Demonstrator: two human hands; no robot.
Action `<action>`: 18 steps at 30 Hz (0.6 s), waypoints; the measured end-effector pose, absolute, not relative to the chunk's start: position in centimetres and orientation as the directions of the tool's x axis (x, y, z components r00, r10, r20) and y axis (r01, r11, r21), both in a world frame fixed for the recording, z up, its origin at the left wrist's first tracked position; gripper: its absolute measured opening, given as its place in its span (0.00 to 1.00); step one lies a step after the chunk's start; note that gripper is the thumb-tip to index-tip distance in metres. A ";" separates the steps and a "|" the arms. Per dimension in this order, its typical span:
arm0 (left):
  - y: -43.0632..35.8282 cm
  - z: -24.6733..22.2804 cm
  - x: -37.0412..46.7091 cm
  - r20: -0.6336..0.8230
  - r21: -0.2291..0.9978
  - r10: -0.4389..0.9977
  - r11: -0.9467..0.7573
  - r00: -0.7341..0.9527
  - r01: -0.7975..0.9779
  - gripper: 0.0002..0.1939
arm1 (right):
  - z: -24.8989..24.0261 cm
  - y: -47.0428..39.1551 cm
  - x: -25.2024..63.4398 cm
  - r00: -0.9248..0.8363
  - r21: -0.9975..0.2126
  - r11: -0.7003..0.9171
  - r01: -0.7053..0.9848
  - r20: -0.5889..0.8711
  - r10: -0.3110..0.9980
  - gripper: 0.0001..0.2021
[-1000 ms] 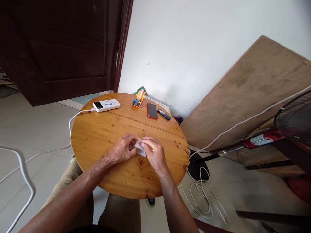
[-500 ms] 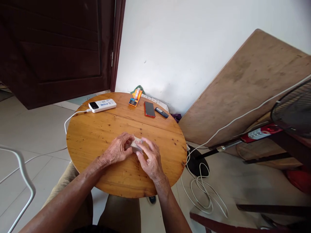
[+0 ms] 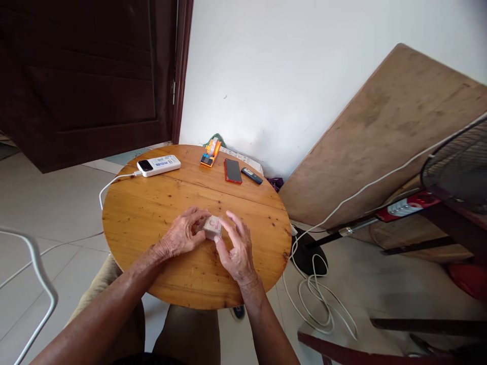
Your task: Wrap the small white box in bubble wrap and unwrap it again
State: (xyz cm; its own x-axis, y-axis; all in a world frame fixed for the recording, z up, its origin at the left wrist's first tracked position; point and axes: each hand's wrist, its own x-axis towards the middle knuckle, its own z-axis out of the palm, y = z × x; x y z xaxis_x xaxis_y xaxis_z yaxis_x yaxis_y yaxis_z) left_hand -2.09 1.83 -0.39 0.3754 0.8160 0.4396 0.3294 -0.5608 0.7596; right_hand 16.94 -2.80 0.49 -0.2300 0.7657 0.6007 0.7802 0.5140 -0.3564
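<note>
A small whitish box (image 3: 212, 226) with pink print on its top face lies on the round wooden table (image 3: 152, 203), between my two hands. My left hand (image 3: 186, 230) is closed around its left end, with the thumb at the near side and the fingers at the far side. At the right end, the thumb and forefinger of my right hand (image 3: 236, 248) touch the near and far corners, while its other fingers are lifted and spread. The fingers of my left hand cover the box's left end.
Along the table's far side are a white power bank (image 3: 159, 166) with a cable, an orange tape dispenser (image 3: 211, 152), a red-edged phone (image 3: 233, 171) and a dark blue handheld device (image 3: 251, 176). A fan stand (image 3: 310, 256) and coiled white cable (image 3: 323, 304) are on the floor at right.
The fingers of my right hand have lifted off the top of the box and spread, so its pink print now shows. My left hand stays at the left end.
</note>
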 end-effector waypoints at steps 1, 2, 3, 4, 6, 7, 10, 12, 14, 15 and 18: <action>1.8 -0.3 -2.1 0.444 0.755 0.813 -0.565 0.376 0.332 0.23 | 0.5 -2.8 16.9 -0.239 -0.356 0.512 0.781 0.587 0.773 0.22; 1.8 -0.3 -2.1 0.448 0.751 0.811 -0.570 0.376 0.334 0.23 | 0.4 -2.8 16.9 -0.251 -0.355 0.510 0.783 0.570 0.782 0.23; 1.8 -0.4 -2.0 0.451 0.748 0.809 -0.573 0.377 0.334 0.22 | 0.4 -2.8 16.8 -0.262 -0.354 0.507 0.786 0.552 0.792 0.23; 1.8 -0.4 -2.0 0.453 0.747 0.807 -0.576 0.379 0.332 0.22 | 0.4 -2.8 16.8 -0.271 -0.352 0.503 0.790 0.535 0.800 0.22; 1.9 -0.5 -1.9 0.454 0.750 0.807 -0.575 0.377 0.326 0.21 | 0.4 -2.8 16.7 -0.280 -0.350 0.495 0.795 0.512 0.812 0.19; 1.9 -0.6 -1.9 0.454 0.753 0.809 -0.572 0.373 0.325 0.20 | 0.5 -2.8 16.7 -0.279 -0.350 0.491 0.798 0.507 0.816 0.18; 1.9 -0.7 -1.9 0.450 0.760 0.816 -0.563 0.362 0.325 0.19 | 0.7 -2.9 16.6 -0.292 -0.332 0.494 0.804 0.503 0.814 0.18; 1.8 -0.5 -1.9 0.447 0.770 0.820 -0.556 0.357 0.314 0.19 | 0.8 -3.1 16.5 -0.299 -0.319 0.516 0.795 0.533 0.791 0.18; 1.7 -0.3 -1.9 0.442 0.784 0.824 -0.547 0.353 0.294 0.19 | 0.9 -3.3 16.4 -0.261 -0.323 0.543 0.775 0.620 0.740 0.19; 1.7 -0.1 -1.9 0.442 0.788 0.827 -0.543 0.348 0.289 0.19 | 1.0 -3.3 16.5 -0.219 -0.333 0.549 0.766 0.668 0.711 0.19; 1.9 0.0 -2.1 0.430 0.801 0.850 -0.515 0.304 0.306 0.20 | 1.0 -3.3 16.8 -0.047 -0.413 0.515 0.751 0.745 0.665 0.21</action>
State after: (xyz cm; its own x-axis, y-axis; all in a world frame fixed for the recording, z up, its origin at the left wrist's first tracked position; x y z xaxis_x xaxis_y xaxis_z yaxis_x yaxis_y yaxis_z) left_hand -2.09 1.87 0.03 0.3041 0.8501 0.4300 0.3059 -0.5146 0.8010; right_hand 16.82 -3.26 0.97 -0.0467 0.6654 0.7450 0.7510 0.5152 -0.4130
